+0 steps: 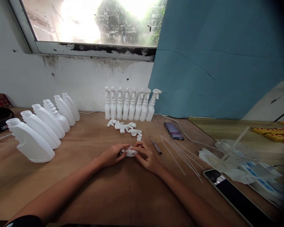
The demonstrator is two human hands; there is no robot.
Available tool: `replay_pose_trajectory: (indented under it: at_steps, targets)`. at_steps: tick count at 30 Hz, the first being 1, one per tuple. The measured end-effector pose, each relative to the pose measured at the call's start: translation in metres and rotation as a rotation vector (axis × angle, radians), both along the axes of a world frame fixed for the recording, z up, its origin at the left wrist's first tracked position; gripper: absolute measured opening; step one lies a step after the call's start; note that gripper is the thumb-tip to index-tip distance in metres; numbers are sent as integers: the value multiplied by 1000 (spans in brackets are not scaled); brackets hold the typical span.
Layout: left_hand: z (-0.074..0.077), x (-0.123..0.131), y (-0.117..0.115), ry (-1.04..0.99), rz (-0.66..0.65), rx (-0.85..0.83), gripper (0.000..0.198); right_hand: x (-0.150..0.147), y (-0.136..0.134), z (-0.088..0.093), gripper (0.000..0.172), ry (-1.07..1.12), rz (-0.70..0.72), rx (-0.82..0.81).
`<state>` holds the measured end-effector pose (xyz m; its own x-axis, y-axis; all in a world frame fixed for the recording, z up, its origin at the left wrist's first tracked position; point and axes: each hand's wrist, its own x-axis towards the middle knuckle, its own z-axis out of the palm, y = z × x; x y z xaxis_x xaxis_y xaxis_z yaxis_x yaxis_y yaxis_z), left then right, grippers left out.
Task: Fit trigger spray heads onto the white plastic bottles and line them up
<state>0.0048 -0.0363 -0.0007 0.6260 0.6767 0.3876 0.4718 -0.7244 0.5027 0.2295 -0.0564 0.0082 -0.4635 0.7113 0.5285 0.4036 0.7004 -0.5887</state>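
Note:
A white trigger spray head (131, 151) lies low over the table between my hands, its round collar facing up and much of it covered by fingers. My left hand (112, 155), with a ring on one finger, is closed on its left side. From the right, my right hand (148, 157) pinches the same piece, fingertips at the collar. Just beyond them is a loose pile of white spray heads and small parts (124, 126). A thin dark pen-like tool (155, 145) rests to the right of my right hand, beside several thin white tubes (179, 154).
Several open white bottles (35, 142) stand at the left. A row of bottles with spray heads (126, 107) lines the wall. On the right are a phone (236, 195), a pixelated dark object (173, 130), a clear plastic cup (236, 149) and a power strip (257, 176).

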Motion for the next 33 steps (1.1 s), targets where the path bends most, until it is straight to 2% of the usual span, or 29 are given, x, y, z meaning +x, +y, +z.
replay_pose_trajectory:
  at_steps: [6,10,13,19,23,27,29,31,33]
  targets:
    - [3,1,-2,53,-18,89,30,-1,2,-3,25,-64,-3,-14]
    - [3,2,-3,100,-61,185,38,-5,2,-9,27,-119,-28,-1]
    - [0,4,-2,121,-49,184,43,-6,2,-11,23,-139,-50,-11]
    - [-4,4,2,121,-55,141,32,-5,5,-14,21,-117,6,94]
    - [-4,2,2,109,-91,140,31,-5,4,-9,18,-156,9,79]
    - [-7,3,0,120,-32,147,30,2,5,2,25,-160,1,45]
    - [-6,3,-1,130,-1,133,29,13,12,7,29,-110,-106,67]
    - [-5,4,-3,125,17,111,30,30,24,9,25,-100,-313,111]
    - [-3,5,-4,103,28,82,33,51,36,10,23,-251,-537,164]
